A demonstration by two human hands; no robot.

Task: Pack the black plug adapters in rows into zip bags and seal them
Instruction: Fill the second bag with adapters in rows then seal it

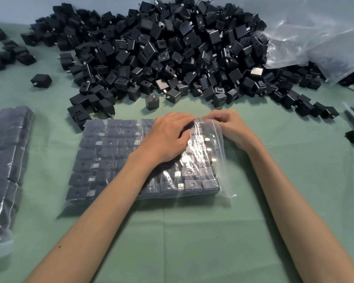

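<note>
**A:** What are the hands doing?

**B:** The right hand (229, 123) pinches the open edge of the zip bag (218, 160) at its far right corner. The left hand (168, 137) lies on top of the bag, fingers bent toward that same corner. Whether it pinches the plastic or only presses it, I cannot tell.

**A:** So which step is this?

**B:** Sealing, I'd judge. The adapters (102, 152) fill the bag in rows, and it lies flat on the table (192, 231). Next, the strip needs pressing shut along the whole right edge, with the loose flap kept flat.

**A:** Anything unclear?

**B:** The zip strip is lost in glare, so I can't say how much is closed. Beyond the bag lies the loose pile (168, 54). A packed bag (6, 160) is cut off at the left edge, and empty bags (315, 41) lie at the far right.
</note>
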